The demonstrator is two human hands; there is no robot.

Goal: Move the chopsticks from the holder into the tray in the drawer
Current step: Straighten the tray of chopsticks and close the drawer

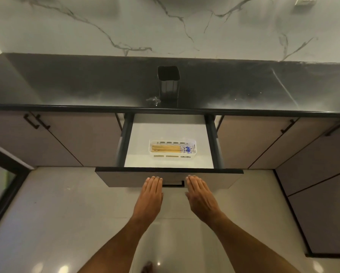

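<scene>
The drawer (137,154) under the dark counter stands pulled out. Inside it a white slotted tray (153,154) holds several wooden chopsticks (166,148) with blue-patterned ends, lying side by side. On the counter above stands the dark square holder (168,85), upright, with nothing showing in its mouth. My left hand (151,194) and my right hand (199,196) lie flat with straight fingers against the drawer's front panel (125,179), one on each side of its black handle (173,185). Neither hand holds anything.
The dark counter (86,85) runs across the view below a marble-look wall (165,26). Closed cabinet doors with black handles (35,121) flank the drawer on both sides. Pale floor tiles (57,213) lie below, and a cabinet run (312,194) juts out at the right.
</scene>
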